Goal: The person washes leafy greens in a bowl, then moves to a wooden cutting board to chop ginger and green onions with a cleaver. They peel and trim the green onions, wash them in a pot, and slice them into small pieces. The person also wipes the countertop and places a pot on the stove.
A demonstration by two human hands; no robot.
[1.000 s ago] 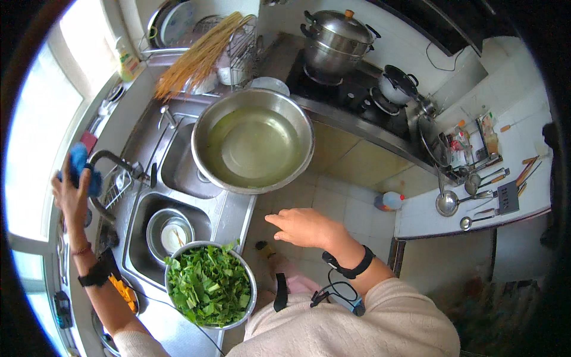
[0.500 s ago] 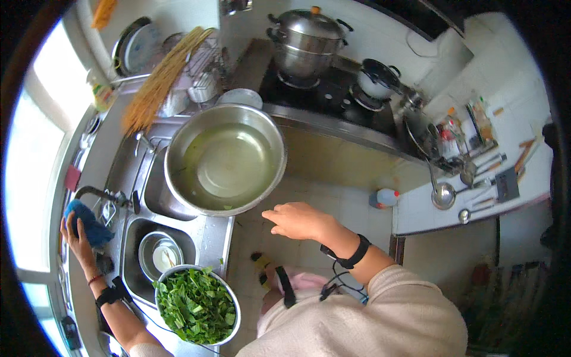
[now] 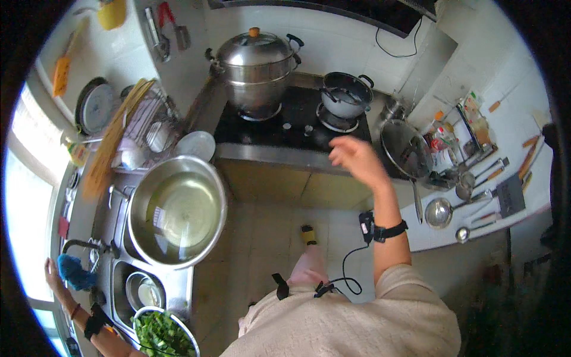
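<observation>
At the far left, my left hand [image 3: 55,279] is beside a blue cloth [image 3: 76,272] by the bent faucet [image 3: 83,244]. Its fingers look stretched out, and I see nothing held in them. My right hand [image 3: 360,162], fingers loosely apart and holding nothing, hovers in front of the stove edge. It is nearest to a small grey pot [image 3: 346,107] with black handles on the right burner. A large steel basin [image 3: 221,205] of pale greenish water rests over the sink. Chopped green leaves [image 3: 162,334] fill a bowl at the lower left.
A steel steamer pot [image 3: 253,92] stands on the left burner. A wok [image 3: 406,149] and several ladles [image 3: 439,212] lie along the right counter. Behind the basin are a white plate [image 3: 195,146], a dish rack [image 3: 151,122] and a straw broom [image 3: 113,146]. A small metal bowl [image 3: 132,288] sits in the sink.
The view has turned toward the stove and right. My right hand has lifted and reached forward to the stove edge. My left hand stays by the blue cloth.
</observation>
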